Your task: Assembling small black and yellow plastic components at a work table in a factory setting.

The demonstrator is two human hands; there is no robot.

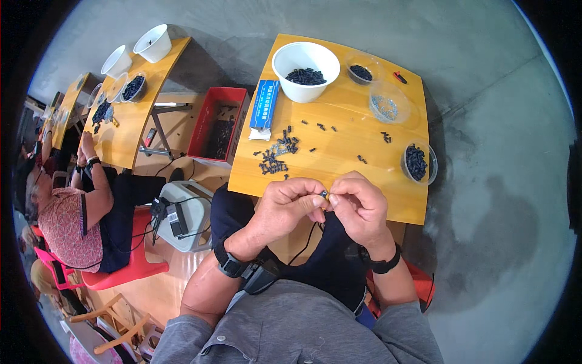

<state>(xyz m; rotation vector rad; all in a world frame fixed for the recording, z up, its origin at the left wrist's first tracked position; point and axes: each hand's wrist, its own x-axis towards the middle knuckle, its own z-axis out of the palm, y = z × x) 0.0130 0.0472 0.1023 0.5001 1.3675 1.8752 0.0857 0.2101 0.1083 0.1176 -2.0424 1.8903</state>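
Note:
My left hand [290, 203] and my right hand [362, 205] meet just off the table's near edge, both closed in a pinch. Between their fingertips is a small black part with a yellow bit [324, 195]; the fingers cover most of it, so its exact kind does not show. Beyond my left hand lies a loose heap of small black plastic pieces [274, 159] mixed with clear or silvery bits. A few more black pieces [362, 159] are scattered further right. A clear tub [432, 169] full of black parts stands at the right edge.
On the wooden table [339, 136] are a white bucket [333, 68] with black parts, a blue box [264, 104], a clear tub of silvery bits [397, 108], another clear tub [374, 62] and a red-black tool [400, 77]. Left are a red crate [197, 130] and a seated person [73, 224].

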